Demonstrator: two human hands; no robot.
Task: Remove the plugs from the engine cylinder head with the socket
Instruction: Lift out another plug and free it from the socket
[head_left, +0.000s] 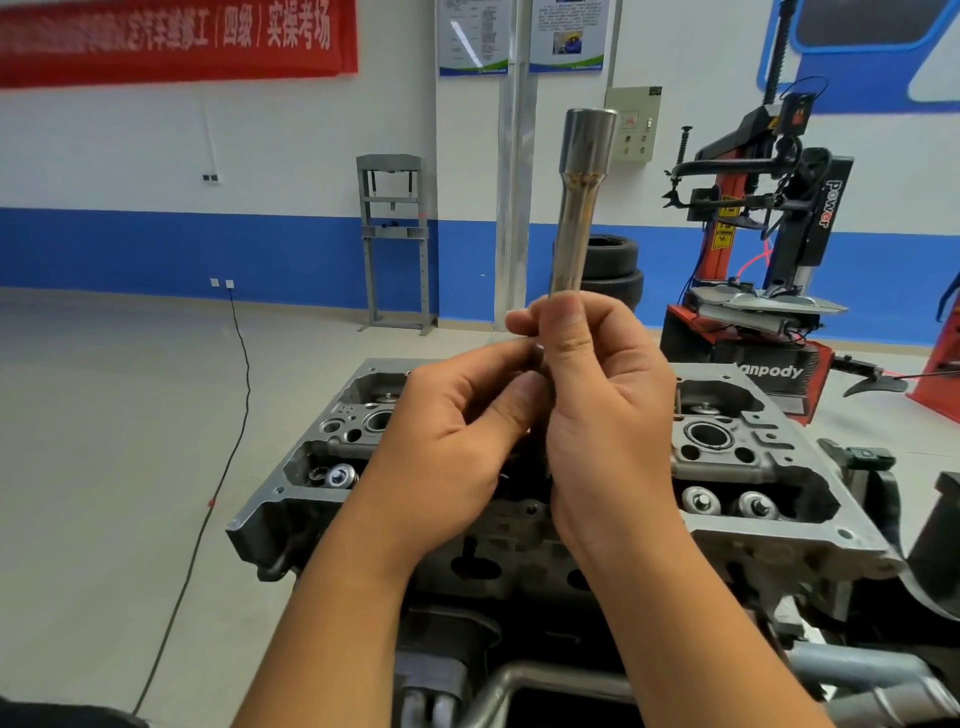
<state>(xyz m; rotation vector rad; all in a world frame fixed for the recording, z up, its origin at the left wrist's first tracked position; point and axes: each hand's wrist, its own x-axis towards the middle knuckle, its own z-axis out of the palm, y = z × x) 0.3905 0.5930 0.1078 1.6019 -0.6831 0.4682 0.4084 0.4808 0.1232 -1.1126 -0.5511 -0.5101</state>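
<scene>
Above the cylinder head (737, 441), right hand (597, 384) fingers gripping upright socket (579, 208), left hand (457, 431) fingers pinching its lower end

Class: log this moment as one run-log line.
right hand: grips socket upright | left hand: pinches its lower end | above cylinder head

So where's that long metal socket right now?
In the head view the socket stands upright at centre, lifted above the cylinder head, its lower end held by the right hand with the left hand pinching beside it.
</scene>
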